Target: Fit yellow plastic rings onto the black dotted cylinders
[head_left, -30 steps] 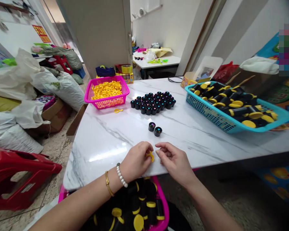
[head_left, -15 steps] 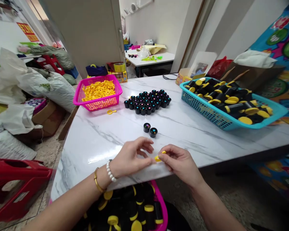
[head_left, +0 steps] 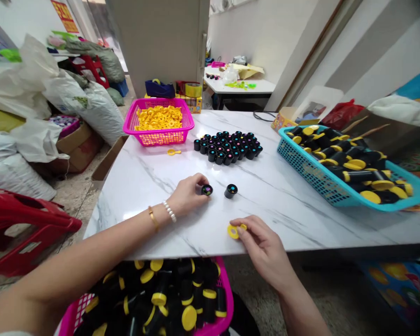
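Observation:
My left hand (head_left: pixel 190 195) is closed around a small black cup (head_left: pixel 206 190) with coloured dots inside, low over the marble-look table. To its right stands a second black cup (head_left: pixel 231 190), apart from both hands. Between thumb and fingertips my right hand (head_left: pixel 262 245) pinches a yellow ring-shaped plastic piece (head_left: pixel 234 231) above the table's near edge. Farther back, several similar black cups (head_left: pixel 227 148) stand packed in a cluster. A lone yellow ring piece with a stem (head_left: pixel 174 152) lies left of them.
A pink basket (head_left: pixel 136 133) of yellow pieces stands at the back left. At right is a blue basket (head_left: pixel 311 179) of black tubes with yellow caps. Another pink basket (head_left: pixel 227 298) of such tubes sits below the table's front edge. A red stool (head_left: pixel 28 210) stands at left.
My left hand has moved forward from near the yellow piece and taken hold of one black cup. My right hand still holds the yellow piece, now turned with its ring showing. The view has shifted.

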Demonstrator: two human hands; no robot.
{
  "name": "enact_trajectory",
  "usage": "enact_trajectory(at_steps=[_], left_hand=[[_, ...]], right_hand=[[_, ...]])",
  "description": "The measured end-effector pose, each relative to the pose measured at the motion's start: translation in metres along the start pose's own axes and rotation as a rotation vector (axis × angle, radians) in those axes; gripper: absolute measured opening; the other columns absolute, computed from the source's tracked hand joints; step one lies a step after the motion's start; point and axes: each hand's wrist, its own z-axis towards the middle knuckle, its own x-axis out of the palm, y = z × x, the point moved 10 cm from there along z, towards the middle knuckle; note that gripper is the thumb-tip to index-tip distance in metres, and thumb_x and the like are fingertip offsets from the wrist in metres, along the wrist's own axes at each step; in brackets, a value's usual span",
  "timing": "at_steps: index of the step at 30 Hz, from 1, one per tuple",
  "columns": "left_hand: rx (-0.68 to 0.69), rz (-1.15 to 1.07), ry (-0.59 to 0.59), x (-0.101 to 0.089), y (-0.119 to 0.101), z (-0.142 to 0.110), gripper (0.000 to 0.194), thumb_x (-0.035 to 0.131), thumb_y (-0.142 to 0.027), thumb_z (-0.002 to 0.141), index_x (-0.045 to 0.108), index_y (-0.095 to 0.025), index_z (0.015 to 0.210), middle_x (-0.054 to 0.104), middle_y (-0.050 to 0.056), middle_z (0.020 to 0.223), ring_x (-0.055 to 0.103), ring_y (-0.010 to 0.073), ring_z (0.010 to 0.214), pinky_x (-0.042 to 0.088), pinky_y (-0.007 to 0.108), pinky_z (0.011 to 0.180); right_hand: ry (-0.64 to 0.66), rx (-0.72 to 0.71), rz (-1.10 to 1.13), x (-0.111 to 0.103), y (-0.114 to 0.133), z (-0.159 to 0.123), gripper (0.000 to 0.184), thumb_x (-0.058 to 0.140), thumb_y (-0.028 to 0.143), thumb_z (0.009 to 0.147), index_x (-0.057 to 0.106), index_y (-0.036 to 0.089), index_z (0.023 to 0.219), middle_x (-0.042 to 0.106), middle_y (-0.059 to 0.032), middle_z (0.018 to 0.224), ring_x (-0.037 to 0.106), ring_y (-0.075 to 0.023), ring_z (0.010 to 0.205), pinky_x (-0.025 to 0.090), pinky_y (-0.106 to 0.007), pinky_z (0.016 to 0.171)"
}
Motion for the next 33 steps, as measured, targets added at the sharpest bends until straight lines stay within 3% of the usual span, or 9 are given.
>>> enact_trajectory(at_steps=[5, 8, 13, 16, 19, 25, 33], left_hand=[[-0.036, 0.084, -0.047, -0.023, -0.001, -0.084, 0.028, 0.069, -0.02, 0.071, 0.06, -0.022, 0.097, 0.064, 0.001, 0.094, 0.056, 0.0184, 0.089, 0.043, 0.031, 0.08], [-0.043, 0.077, -0.109, -0.026, 0.0, -0.108, 0.028, 0.071, -0.024, 0.073, 0.061, -0.021, 0.099, 0.065, 0.001, 0.093, 0.055, 0.0181, 0.089, 0.043, 0.031, 0.08], [0.064, 0.091, -0.119, -0.019, -0.005, -0.109, 0.025, 0.07, -0.027, 0.077, 0.064, -0.02, 0.1, 0.068, 0.002, 0.094, 0.057, 0.0178, 0.089, 0.039, 0.033, 0.086], [0.063, 0.141, -0.136, -0.02, -0.003, -0.108, 0.027, 0.07, -0.03, 0.077, 0.066, -0.021, 0.102, 0.065, 0.003, 0.091, 0.055, 0.0193, 0.088, 0.04, 0.033, 0.083], [0.051, 0.175, -0.139, -0.021, -0.001, -0.111, 0.026, 0.069, -0.029, 0.077, 0.067, -0.023, 0.102, 0.063, 0.003, 0.086, 0.053, 0.0192, 0.085, 0.04, 0.033, 0.081], [0.043, 0.205, -0.113, -0.017, 0.0, -0.112, 0.014, 0.067, -0.03, 0.077, 0.065, -0.019, 0.086, 0.062, 0.002, 0.076, 0.052, 0.0188, 0.079, 0.039, 0.032, 0.077], [0.007, 0.192, -0.085, -0.022, -0.007, -0.115, 0.017, 0.065, -0.03, 0.077, 0.065, -0.019, 0.089, 0.064, 0.003, 0.074, 0.057, 0.0197, 0.075, 0.041, 0.032, 0.073]], right_hand=[[-0.024, -0.084, -0.125, -0.005, 0.007, 0.003, 0.022, 0.051, 0.031, 0.091, 0.067, 0.023, 0.104, 0.063, -0.0077, 0.099, 0.058, -0.0206, 0.088, 0.045, -0.032, 0.076], [0.036, -0.021, -0.075, 0.012, 0.009, 0.011, 0.023, 0.059, 0.033, 0.086, 0.068, 0.022, 0.105, 0.065, -0.0056, 0.088, 0.058, -0.0176, 0.074, 0.045, -0.029, 0.065], [0.16, 0.113, 0.241, 0.058, 0.027, 0.034, 0.02, 0.065, 0.036, 0.08, 0.069, 0.018, 0.085, 0.061, -0.0014, 0.071, 0.048, -0.009, 0.051, 0.037, -0.023, 0.046], [0.21, 0.11, 0.321, 0.083, 0.037, 0.05, 0.021, 0.069, 0.037, 0.075, 0.065, 0.016, 0.074, 0.059, 0.0003, 0.067, 0.044, -0.0068, 0.048, 0.034, -0.021, 0.044], [0.24, 0.177, 0.332, 0.099, 0.031, 0.055, 0.025, 0.069, 0.04, 0.075, 0.062, 0.016, 0.074, 0.053, 0.0035, 0.054, 0.041, -0.0063, 0.043, 0.031, -0.019, 0.04], [0.198, 0.202, 0.291, 0.101, 0.022, 0.049, 0.026, 0.067, 0.042, 0.078, 0.058, 0.018, 0.077, 0.054, 0.0044, 0.051, 0.044, -0.0081, 0.038, 0.035, -0.02, 0.037], [0.182, 0.152, 0.267, 0.102, 0.024, 0.046, 0.025, 0.066, 0.042, 0.079, 0.059, 0.019, 0.084, 0.058, 0.0024, 0.062, 0.045, -0.008, 0.041, 0.037, -0.021, 0.038]])
